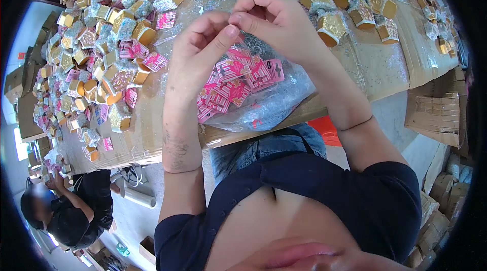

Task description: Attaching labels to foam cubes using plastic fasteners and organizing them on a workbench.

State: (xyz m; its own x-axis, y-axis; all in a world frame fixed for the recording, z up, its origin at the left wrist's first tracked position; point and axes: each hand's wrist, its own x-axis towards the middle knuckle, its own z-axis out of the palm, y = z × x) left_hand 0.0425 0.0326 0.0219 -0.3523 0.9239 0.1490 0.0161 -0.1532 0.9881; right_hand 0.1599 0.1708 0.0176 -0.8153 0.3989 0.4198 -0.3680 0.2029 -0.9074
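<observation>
Table (380, 70) edge at 6 o'clock, just beyond clear plastic bag (291, 98); cardboard surface toward 3. Pink-and-white cards (231, 81) heaped at bag's centre. Left hand (203, 43), right hand (276, 25) at 12: fingers narrow, grip unclear.

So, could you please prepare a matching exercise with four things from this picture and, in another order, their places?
1. long white cylindrical pipe
2. heap of flat pink printed cards
3. largest heap of gold house-shaped pieces
4. large taped brown cardboard box

A. across the left part of the cardboard-covered table
B. right of the table, below its top
C. on the pale floor, lower left
D. near the middle of the table's near edge

Pairs: 1-C; 2-D; 3-A; 4-B
</observation>
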